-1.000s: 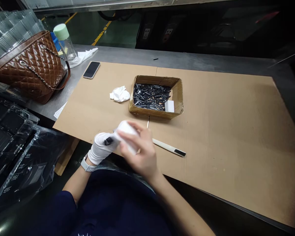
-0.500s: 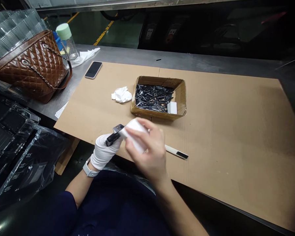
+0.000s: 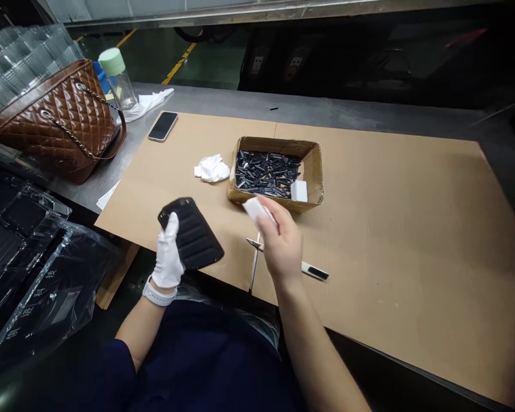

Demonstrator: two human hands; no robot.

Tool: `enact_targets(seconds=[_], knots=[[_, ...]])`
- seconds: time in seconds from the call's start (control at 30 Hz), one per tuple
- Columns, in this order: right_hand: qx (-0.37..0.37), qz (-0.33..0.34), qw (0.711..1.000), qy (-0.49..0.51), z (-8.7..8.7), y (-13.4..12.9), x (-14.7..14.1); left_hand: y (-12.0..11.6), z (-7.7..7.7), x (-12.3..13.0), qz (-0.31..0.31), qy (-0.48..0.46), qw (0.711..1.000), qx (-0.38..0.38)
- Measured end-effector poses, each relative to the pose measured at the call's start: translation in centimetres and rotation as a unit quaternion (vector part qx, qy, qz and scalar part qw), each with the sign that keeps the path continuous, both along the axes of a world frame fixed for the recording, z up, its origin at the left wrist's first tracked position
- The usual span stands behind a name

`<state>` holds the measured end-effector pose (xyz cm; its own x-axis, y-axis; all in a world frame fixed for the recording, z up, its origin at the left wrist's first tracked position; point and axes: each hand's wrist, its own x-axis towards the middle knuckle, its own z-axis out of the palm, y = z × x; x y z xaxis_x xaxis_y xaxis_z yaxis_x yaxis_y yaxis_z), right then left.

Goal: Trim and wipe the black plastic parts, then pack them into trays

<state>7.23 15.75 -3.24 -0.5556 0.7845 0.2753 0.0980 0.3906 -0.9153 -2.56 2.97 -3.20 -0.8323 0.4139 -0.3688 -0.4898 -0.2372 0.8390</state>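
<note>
My left hand (image 3: 167,257), in a white glove, grips a flat black plastic part (image 3: 195,237) by its left edge, its ribbed broad face turned up. In my bare right hand (image 3: 281,237) a white block (image 3: 257,210), perhaps a sponge, is pinched between thumb and fingers. The block is apart from the black part. Beneath my right hand a knife-like tool (image 3: 315,270) with a pale handle lies on the cardboard, its middle hidden. Beyond my hands stands a cardboard box (image 3: 274,204) holding many small black pieces (image 3: 266,171) and another white block (image 3: 299,191).
Cardboard sheets (image 3: 390,229) cover the metal table. Left of the box lies a crumpled white glove or cloth (image 3: 212,168), with a phone (image 3: 163,126) behind it. A brown quilted bag (image 3: 64,120) and a green-lidded bottle (image 3: 119,80) stand at the left. Black trays (image 3: 8,240) are lower left.
The black part has turned from edge-on to showing its broad face. My right hand has drawn away to the right with the white block, off the part.
</note>
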Motion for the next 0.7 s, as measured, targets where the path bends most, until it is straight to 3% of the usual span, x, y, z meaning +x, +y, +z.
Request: enact_targets(seconds=[0.1, 0.17, 0.23, 0.27, 0.33, 0.43, 0.53, 0.6, 0.7], knots=[[0.011, 0.003, 1.0, 0.024, -1.6, -2.3, 0.4, 1.0, 0.1, -1.1, 0.038, -0.105, 0.991, 0.073], [0.108, 0.036, 0.993, 0.033, -2.5, -4.7, 0.3, 1.5, -0.1, -1.1, 0.011, -0.175, 0.977, 0.125], [0.218, 0.068, 0.972, 0.051, -3.3, -6.2, -0.2, 1.7, -0.3, -0.7, -0.06, -0.22, 0.964, 0.14], [0.249, 0.072, 0.964, 0.059, -3.5, -6.5, -0.6, 1.8, -0.4, -0.4, -0.078, -0.225, 0.961, 0.138], [0.243, 0.056, 0.966, 0.071, -3.5, -5.9, -1.1, 1.9, -0.3, 0.0, -0.056, -0.21, 0.966, 0.141], [0.17, 0.057, 0.982, 0.058, -2.5, -3.3, -1.9, 2.0, 0.4, 0.3, -0.009, -0.173, 0.973, 0.15], [0.197, 0.065, 0.978, -0.013, -1.2, 1.1, -3.8, 1.8, 1.4, 0.4, -0.055, -0.191, 0.972, 0.123], [0.225, 0.0, 0.969, -0.098, -0.6, 4.9, -5.3, 1.5, 1.7, 0.6, -0.079, -0.18, 0.977, 0.078], [0.175, -0.075, 0.945, -0.266, 0.3, 9.9, -5.1, 0.9, 1.7, 1.1, -0.088, -0.036, 0.995, 0.013]])
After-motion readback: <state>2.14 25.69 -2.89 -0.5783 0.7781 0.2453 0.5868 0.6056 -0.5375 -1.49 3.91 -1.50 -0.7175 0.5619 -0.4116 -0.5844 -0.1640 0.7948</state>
